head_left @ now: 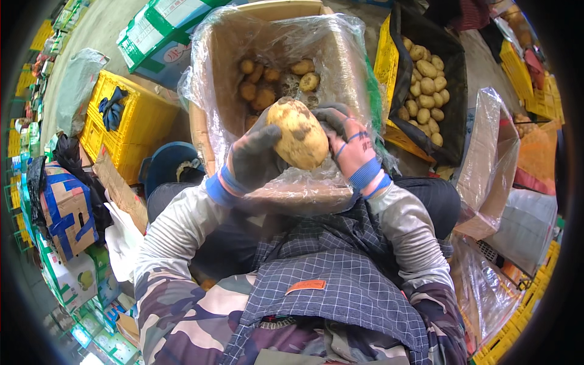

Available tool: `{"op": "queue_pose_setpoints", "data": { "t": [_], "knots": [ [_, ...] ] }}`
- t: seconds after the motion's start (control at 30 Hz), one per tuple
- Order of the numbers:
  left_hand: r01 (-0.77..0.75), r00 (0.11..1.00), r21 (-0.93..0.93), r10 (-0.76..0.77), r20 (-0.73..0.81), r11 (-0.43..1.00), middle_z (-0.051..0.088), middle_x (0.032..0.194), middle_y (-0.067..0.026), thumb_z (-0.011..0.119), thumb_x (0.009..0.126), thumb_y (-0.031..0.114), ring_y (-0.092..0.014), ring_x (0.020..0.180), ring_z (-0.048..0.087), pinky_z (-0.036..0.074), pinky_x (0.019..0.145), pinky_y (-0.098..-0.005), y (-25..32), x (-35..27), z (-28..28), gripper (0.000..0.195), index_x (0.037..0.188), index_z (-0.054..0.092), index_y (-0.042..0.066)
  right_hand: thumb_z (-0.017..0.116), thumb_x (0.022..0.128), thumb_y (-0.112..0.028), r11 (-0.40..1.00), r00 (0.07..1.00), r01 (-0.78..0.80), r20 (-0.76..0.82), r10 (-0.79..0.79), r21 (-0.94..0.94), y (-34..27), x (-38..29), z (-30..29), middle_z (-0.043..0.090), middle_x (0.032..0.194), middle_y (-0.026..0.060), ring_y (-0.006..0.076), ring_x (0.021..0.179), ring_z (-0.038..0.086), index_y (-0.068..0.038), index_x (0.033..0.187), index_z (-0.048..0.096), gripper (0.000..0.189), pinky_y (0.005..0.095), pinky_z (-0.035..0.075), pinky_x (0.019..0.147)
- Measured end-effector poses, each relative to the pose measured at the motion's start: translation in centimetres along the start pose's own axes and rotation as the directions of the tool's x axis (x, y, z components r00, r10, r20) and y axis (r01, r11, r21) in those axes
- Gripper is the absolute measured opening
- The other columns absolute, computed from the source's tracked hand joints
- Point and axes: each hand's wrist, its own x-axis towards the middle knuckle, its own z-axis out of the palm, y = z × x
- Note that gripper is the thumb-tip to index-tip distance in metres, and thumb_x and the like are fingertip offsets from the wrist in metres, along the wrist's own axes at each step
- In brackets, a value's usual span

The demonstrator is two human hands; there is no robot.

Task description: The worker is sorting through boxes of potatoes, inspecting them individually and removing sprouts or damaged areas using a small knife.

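Note:
A large potato (301, 134) with dark dirt patches is raised over a plastic-lined cardboard box (285, 199). My left hand (255, 153), in a grey-coated work glove, grips it from the left with the thumb across its face. On the potato's right side is my right hand (353, 141), gloved in grey and pink, its fingers curled against the upper edge and partly hidden. Several dirtier potatoes (263, 98) lie deep in the box beneath, some of them hidden by the raised potato and my hands.
At the right, a black-lined yellow crate (385, 68) holds several cleaner potatoes (427, 86). Left of the box stand yellow crates (137, 118) with blue gloves (112, 109) on top, and a blue bucket (157, 159). A plastic-lined carton (486, 169) is at my right.

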Motion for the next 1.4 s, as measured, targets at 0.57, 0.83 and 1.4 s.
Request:
{"op": "queue_pose_setpoints", "data": {
  "t": [0.57, 0.83, 1.4],
  "knots": [
    [-0.092, 0.979, 0.840, 0.201, -0.021, 0.535, 0.066, 0.111, -0.0056, 0.055, 0.100, 0.030, -0.015, 0.096, 0.066, 0.054, 0.085, -0.0291, 6.9, 2.7, -2.0, 0.040, 0.131, 0.056, 0.006, 0.068, 0.088, -0.018, 0.400, 0.814, -0.545, 0.352, 0.461, 0.736, -2.5, 0.1, -3.3, 0.063, 0.121, 0.0171, 0.0237, 0.096, 0.067, 0.003, 0.142, 0.043, 0.063, 0.0341, 0.058, 0.078],
    [0.272, 0.920, 0.649, -0.007, -0.392, -0.710, 0.058, 0.134, -0.0216, 0.057, 0.088, 0.037, -0.029, 0.126, 0.056, 0.045, 0.104, -0.0400, 3.9, 15.6, -18.6, 0.056, 0.132, 0.056, 0.001, 0.061, 0.086, -0.014, 0.358, 0.846, -0.403, 0.193, 0.498, 0.842, -2.8, 1.4, -6.7, 0.059, 0.124, 0.0194, 0.0301, 0.095, 0.068, 0.005, 0.139, 0.043, 0.060, 0.0370, 0.058, 0.080],
    [-0.573, 0.720, 0.367, -0.664, -0.202, -0.733, 0.045, 0.148, -0.0162, 0.055, 0.093, 0.044, -0.033, 0.128, 0.050, 0.046, 0.103, -0.0405, -0.5, 14.3, -32.2, 0.071, 0.149, 0.038, 0.003, 0.047, 0.096, -0.021, 0.795, 0.577, 0.460, -0.814, 0.071, 0.396, -8.6, -23.6, -26.9, 0.064, 0.118, 0.0289, 0.0379, 0.082, 0.071, 0.009, 0.121, 0.059, 0.041, 0.0393, 0.062, 0.064]
  ]
}}
